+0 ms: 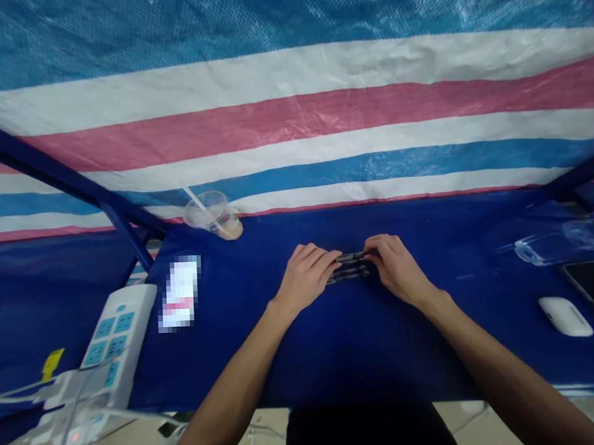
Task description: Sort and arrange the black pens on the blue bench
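Observation:
Several slim black pens (348,272) lie side by side on the blue tabletop (359,337), roughly parallel to its far edge. My left hand (306,274) pinches the left end of the farthest black pen (351,256) between thumb and fingers. At the opposite end of that pen, my right hand (393,264) has its fingertips closed on it. The nearer pens rest just below, with their left ends partly covered by my left fingers. Fine details of the pens are too small to make out.
A tilted plastic cup with a straw (216,215) is at the back left. Left of me are a blurred-out bright screen (180,295) and a power strip (118,339) with cables. On the right are a white case (566,317), a dark phone (591,283) and a transparent bottle (541,248).

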A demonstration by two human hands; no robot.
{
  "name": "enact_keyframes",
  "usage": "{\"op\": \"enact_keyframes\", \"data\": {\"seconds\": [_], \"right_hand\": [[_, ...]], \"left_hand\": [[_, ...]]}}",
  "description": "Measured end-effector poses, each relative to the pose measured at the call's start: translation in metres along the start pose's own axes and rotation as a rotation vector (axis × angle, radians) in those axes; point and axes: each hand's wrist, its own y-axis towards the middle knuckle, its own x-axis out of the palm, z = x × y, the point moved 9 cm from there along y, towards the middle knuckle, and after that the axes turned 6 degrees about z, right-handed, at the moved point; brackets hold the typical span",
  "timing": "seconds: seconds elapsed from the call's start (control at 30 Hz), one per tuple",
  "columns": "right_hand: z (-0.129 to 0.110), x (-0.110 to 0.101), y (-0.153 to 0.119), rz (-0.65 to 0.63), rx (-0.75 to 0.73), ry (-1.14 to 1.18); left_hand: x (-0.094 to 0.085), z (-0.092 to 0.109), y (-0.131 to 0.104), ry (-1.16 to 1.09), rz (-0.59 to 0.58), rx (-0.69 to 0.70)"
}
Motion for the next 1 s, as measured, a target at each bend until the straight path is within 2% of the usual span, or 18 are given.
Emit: {"op": "enact_keyframes", "data": {"seconds": [0.13,0.3,0.5,0.67,0.9,1.0], "right_hand": [[-0.003,0.009,-0.002,-0.042,0.032,0.013],[-0.017,0.011,-0.001,-0.055,-0.058,-0.061],[-0.016,0.01,-0.004,-0.013,-0.095,-0.045],[-0.018,0.007,-0.005,0.004,-0.117,-0.031],[-0.029,0.006,-0.008,-0.022,-0.189,0.036],[-0.027,0.008,-0.007,-0.038,-0.148,0.029]], "left_hand": [[-0.003,-0.003,0.001,-0.006,0.022,-0.011],[-0.006,-0.003,0.002,-0.009,0.021,-0.017],[0.002,0.0,0.0,0.025,-0.029,-0.017],[0.008,-0.001,-0.006,-0.054,-0.077,-0.052],[0.005,0.0,-0.005,-0.079,-0.035,-0.048],[0.003,-0.003,-0.004,-0.077,-0.022,-0.058]]}}
